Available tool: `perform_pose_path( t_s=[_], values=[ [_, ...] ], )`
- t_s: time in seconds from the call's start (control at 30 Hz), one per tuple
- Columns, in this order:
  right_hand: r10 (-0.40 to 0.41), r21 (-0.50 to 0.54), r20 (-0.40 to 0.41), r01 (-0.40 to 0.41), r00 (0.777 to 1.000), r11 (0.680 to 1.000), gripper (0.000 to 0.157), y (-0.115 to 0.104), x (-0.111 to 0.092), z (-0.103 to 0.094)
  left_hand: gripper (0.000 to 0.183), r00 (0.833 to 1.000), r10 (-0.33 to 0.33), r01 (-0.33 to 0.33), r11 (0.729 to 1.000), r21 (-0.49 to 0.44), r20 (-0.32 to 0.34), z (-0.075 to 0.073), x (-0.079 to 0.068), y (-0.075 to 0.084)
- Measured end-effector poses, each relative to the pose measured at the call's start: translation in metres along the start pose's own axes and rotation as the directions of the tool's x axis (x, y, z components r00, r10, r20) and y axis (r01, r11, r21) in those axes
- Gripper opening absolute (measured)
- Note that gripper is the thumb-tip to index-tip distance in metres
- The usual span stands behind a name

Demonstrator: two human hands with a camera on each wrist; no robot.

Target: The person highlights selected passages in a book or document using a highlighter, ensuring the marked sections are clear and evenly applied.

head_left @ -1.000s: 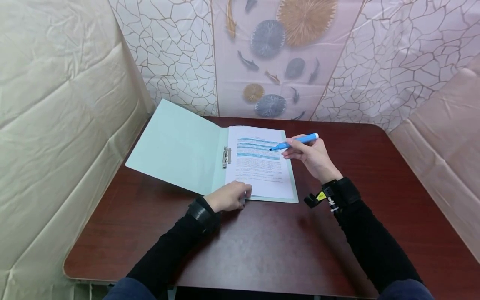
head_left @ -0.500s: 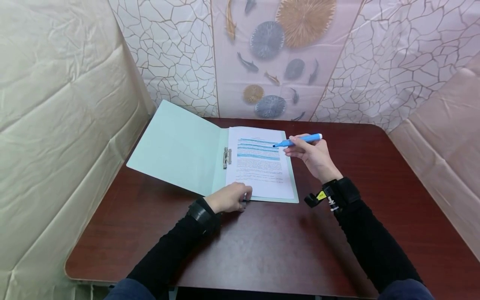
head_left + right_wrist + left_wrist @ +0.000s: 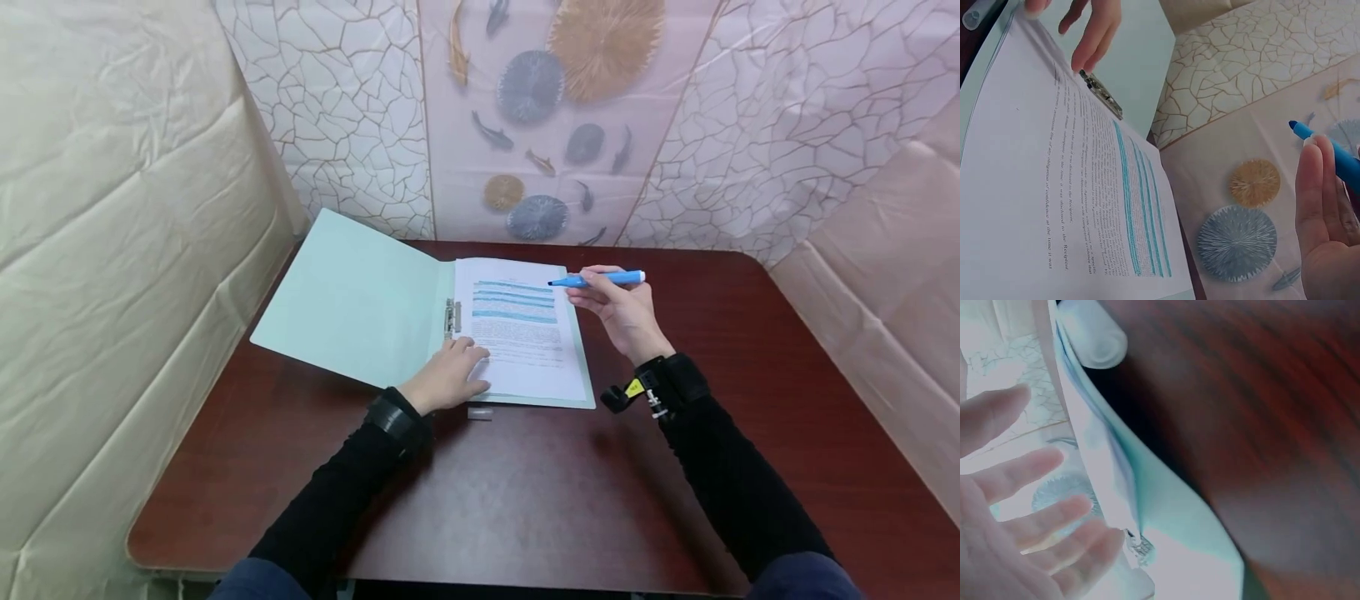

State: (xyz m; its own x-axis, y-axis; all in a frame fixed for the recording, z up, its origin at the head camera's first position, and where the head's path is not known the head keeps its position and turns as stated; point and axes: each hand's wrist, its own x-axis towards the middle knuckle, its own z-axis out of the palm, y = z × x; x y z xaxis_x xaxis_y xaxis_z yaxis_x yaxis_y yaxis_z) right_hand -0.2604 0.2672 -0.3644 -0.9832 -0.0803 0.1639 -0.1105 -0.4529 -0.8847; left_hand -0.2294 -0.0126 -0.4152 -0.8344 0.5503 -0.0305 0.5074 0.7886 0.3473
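Observation:
My right hand (image 3: 625, 315) pinches a blue marker (image 3: 600, 279), its dark tip pointing left, raised above a printed sheet (image 3: 525, 379) with several blue highlighted lines. The tip also shows bare in the right wrist view, on the marker (image 3: 1344, 162). The sheet lies in an open pale green folder (image 3: 360, 292). My left hand (image 3: 447, 375), fingers straightened and spread, is over the sheet's lower left corner by the metal clip (image 3: 452, 318); the left wrist view shows nothing in that hand (image 3: 1029, 525). A small translucent cylinder, like a marker cap (image 3: 480, 413), lies by the folder's near edge.
The folder rests on a dark reddish-brown table (image 3: 525, 500). Behind it hangs a patterned cloth (image 3: 495, 167); a cream cloth (image 3: 135, 250) covers the left side and a pinkish one (image 3: 892, 250) the right.
My left hand has moved up and left, its fingers straightening, and the cap-like cylinder now lies apart from it. The marker has risen and shifted slightly right, away from the highlighted lines.

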Motion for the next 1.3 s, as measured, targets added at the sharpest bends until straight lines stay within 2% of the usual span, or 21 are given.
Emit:
perform_pose_path(
  t_s=[0.23,0.47,0.6,0.83,1.0,1.3],
  values=[
    [0.031,-0.059,-0.064,-0.035,0.997,0.998,0.032,0.011,0.006,0.004,0.06,0.993,-0.039,0.042,0.999,-0.023,0.114,0.007,-0.001,-0.005],
    [0.028,-0.103,-0.073,-0.035,0.997,0.994,0.039,0.019,0.016,0.006,0.061,0.99,-0.034,0.034,0.999,-0.002,0.137,0.001,0.002,-0.004],
    [0.028,-0.11,-0.085,-0.038,0.996,0.993,0.037,0.023,0.02,0.006,0.062,0.986,-0.057,0.057,0.998,0.007,0.159,-0.001,0.002,-0.002],
    [0.054,-0.127,-0.113,-0.068,0.992,0.99,0.031,0.033,0.019,0.002,0.063,0.976,-0.086,0.082,0.996,0.026,0.202,0.004,-0.001,-0.002],
    [0.049,-0.11,-0.086,-0.058,0.995,0.992,0.026,0.038,0.019,0.003,0.062,0.974,-0.092,0.089,0.996,0.021,0.205,0.006,-0.002,-0.002],
    [0.064,-0.164,-0.027,-0.068,0.998,0.984,0.023,0.044,0.028,0.007,0.061,0.974,-0.107,0.102,0.994,0.034,0.202,0.005,0.0,-0.002]
  ],
)
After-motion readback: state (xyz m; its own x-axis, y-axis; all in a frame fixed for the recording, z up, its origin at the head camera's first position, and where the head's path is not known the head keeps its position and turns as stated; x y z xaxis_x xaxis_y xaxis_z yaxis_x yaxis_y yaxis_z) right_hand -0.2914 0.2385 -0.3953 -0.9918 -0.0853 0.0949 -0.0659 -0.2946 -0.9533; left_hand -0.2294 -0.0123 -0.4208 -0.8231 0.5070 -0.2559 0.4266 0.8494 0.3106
